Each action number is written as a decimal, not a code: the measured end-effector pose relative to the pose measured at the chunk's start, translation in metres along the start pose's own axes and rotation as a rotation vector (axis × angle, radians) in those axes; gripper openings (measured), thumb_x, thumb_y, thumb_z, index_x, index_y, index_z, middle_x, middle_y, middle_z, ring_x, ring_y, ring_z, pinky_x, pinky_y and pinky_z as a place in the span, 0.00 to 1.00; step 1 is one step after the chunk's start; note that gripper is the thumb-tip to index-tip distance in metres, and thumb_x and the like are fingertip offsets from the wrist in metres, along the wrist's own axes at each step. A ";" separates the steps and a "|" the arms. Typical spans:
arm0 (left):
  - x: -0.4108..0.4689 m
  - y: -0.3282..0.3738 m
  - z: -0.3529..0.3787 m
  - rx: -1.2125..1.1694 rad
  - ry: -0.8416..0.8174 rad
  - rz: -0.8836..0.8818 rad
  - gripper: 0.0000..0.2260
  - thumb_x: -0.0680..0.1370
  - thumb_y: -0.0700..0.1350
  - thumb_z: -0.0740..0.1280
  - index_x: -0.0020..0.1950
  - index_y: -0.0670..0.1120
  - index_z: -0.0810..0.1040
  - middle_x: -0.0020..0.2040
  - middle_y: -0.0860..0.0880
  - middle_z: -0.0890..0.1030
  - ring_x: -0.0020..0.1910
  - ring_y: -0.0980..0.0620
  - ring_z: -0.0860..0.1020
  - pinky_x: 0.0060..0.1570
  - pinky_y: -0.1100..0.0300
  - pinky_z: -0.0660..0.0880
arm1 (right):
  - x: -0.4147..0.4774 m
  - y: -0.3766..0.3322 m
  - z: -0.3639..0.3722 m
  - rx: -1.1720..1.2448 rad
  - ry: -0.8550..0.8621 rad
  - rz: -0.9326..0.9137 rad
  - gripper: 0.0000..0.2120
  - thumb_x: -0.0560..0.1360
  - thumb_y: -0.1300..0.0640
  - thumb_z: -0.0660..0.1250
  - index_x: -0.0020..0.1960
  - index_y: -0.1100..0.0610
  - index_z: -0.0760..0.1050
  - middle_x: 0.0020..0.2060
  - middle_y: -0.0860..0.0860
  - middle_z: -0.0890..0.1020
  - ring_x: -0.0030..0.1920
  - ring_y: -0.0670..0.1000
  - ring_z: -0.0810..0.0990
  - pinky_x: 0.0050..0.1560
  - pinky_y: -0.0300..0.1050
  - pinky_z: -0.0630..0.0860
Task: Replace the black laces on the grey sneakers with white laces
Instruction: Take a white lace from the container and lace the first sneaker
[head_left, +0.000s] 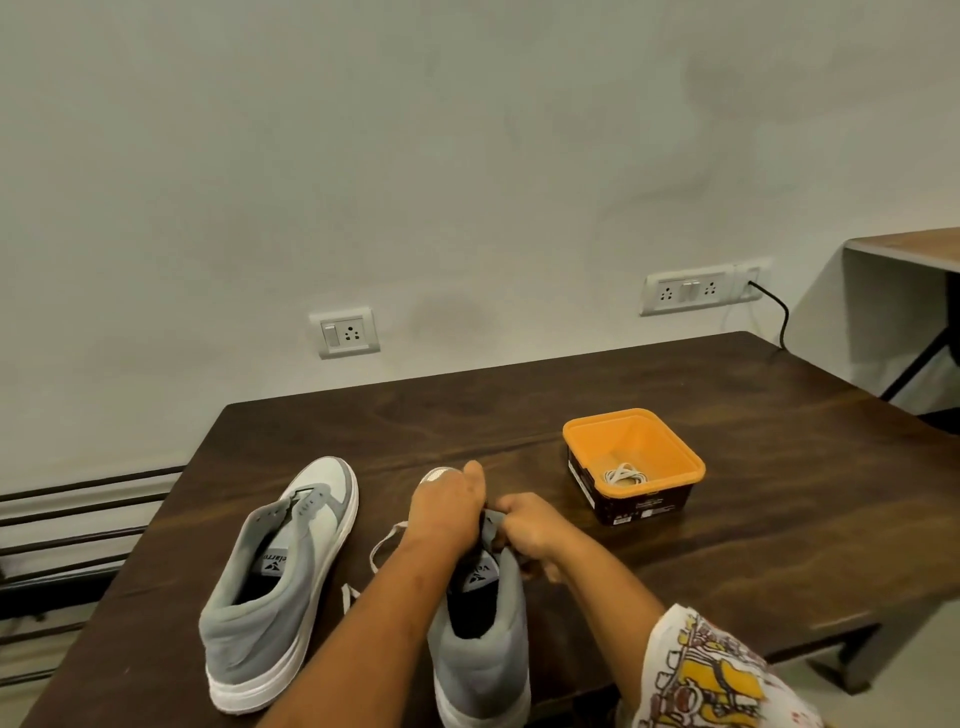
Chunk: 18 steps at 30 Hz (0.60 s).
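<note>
Fingers, left hand and right hand: curled round sneaker, likely steadying it for white lace; spare lace in box.

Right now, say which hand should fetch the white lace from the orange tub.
Right. The right hand sits nearer the orange tub holding the white lace; the left hand would cross the sneaker.
</note>
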<state>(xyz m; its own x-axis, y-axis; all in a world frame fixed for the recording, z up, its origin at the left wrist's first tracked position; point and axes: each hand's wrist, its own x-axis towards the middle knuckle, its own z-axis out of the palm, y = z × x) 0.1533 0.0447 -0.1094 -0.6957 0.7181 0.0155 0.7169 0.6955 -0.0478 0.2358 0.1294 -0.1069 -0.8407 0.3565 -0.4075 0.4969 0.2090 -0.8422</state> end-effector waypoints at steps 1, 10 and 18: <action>0.002 -0.002 0.001 -0.016 -0.016 -0.004 0.15 0.76 0.40 0.62 0.61 0.41 0.64 0.57 0.42 0.75 0.55 0.43 0.76 0.48 0.53 0.72 | 0.000 -0.001 0.000 -0.007 -0.002 -0.008 0.14 0.75 0.69 0.57 0.35 0.55 0.71 0.33 0.55 0.73 0.32 0.52 0.71 0.32 0.43 0.67; 0.001 -0.025 0.006 -0.166 0.023 0.013 0.12 0.75 0.40 0.62 0.56 0.44 0.64 0.53 0.43 0.77 0.51 0.41 0.76 0.42 0.53 0.69 | 0.001 -0.005 -0.001 0.110 -0.134 0.026 0.11 0.79 0.52 0.57 0.57 0.50 0.76 0.49 0.52 0.78 0.48 0.51 0.76 0.41 0.47 0.76; 0.000 -0.029 0.013 -0.217 0.078 0.006 0.12 0.75 0.39 0.61 0.57 0.44 0.65 0.52 0.43 0.76 0.50 0.40 0.76 0.45 0.51 0.71 | 0.025 0.000 0.018 -0.438 0.301 -0.160 0.10 0.77 0.58 0.59 0.44 0.45 0.76 0.52 0.50 0.81 0.52 0.52 0.79 0.51 0.48 0.78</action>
<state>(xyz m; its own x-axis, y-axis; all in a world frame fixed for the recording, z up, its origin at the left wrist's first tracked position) 0.1319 0.0249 -0.1209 -0.6919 0.7159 0.0937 0.7197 0.6737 0.1678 0.2112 0.1224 -0.1236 -0.8463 0.5205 -0.1137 0.4653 0.6182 -0.6335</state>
